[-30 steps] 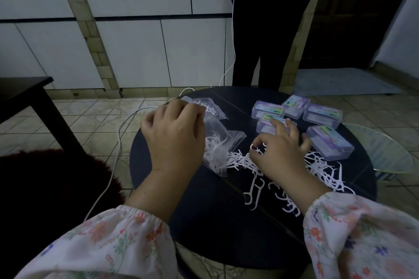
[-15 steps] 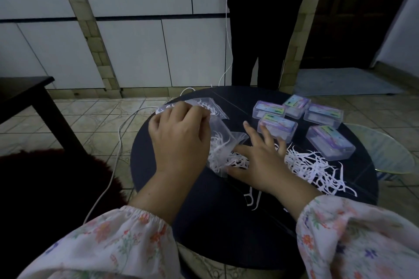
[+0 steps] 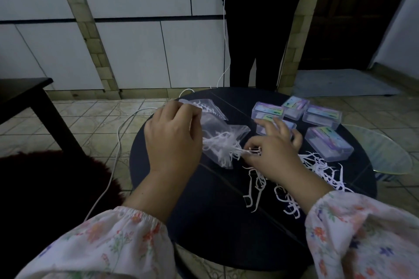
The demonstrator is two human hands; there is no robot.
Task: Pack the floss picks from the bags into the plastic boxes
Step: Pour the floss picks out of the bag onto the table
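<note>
The left hand (image 3: 173, 140) is curled and holds the upper part of a clear plastic bag (image 3: 223, 133), lifting it a little over the round dark table (image 3: 204, 222). The open mouth of this bag points down and to the right, and white floss picks (image 3: 221, 146) crowd inside it near the opening. The right hand (image 3: 273, 155) is just beside the mouth of the bag; its thumb and first finger pinch a few floss picks there, and the other fingers are spread toward the boxes. A second clear bag (image 3: 210, 108) lies flat on the table behind the left hand, with some picks inside.

More loose floss picks (image 3: 322, 169) lie in a pile on the table to the right of the right hand, and some others (image 3: 254, 190) lie scattered in front of the wrist.

5 clear plastic boxes (image 3: 328, 146) with coloured labels stand on the far right part of the table, all with the lid closed. 1 of them is partly hidden behind the fingers of the right hand.

Both arms wear sleeves (image 3: 108, 247) with a flower pattern. A white cable (image 3: 115, 154) runs over the tiled floor at the left of the table. A person in dark clothes (image 3: 260, 25) stands behind the table.
</note>
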